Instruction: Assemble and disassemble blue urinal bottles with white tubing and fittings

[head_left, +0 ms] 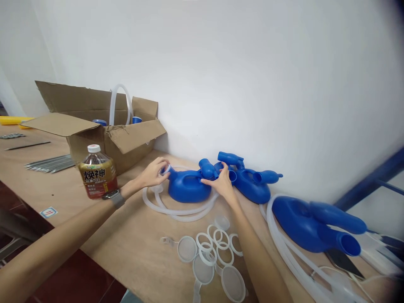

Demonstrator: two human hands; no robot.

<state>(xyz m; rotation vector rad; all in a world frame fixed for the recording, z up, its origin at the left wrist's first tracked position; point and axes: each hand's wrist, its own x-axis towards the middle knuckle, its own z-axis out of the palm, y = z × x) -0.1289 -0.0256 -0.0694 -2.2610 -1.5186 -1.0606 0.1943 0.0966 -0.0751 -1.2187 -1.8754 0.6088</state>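
A blue plastic vessel (188, 188) with a spout lies on the wooden table (126, 235), a clear hose (176, 212) coiled around it. My left hand (154, 172) pinches a white ring or hose end at the vessel's left tip, fingers closed on it. My right hand (221, 183) rests on the vessel's right side by its spout, fingers curled against it. A second blue vessel (252, 185) lies just behind my right hand.
An open cardboard box (104, 134) with hose and blue parts stands at the back left. A drink bottle (98, 172) stands near my left wrist. White rings and lids (214, 252) lie in front. A larger blue vessel (315, 227) with hoses lies right. Metal rods (50, 164) lie left.
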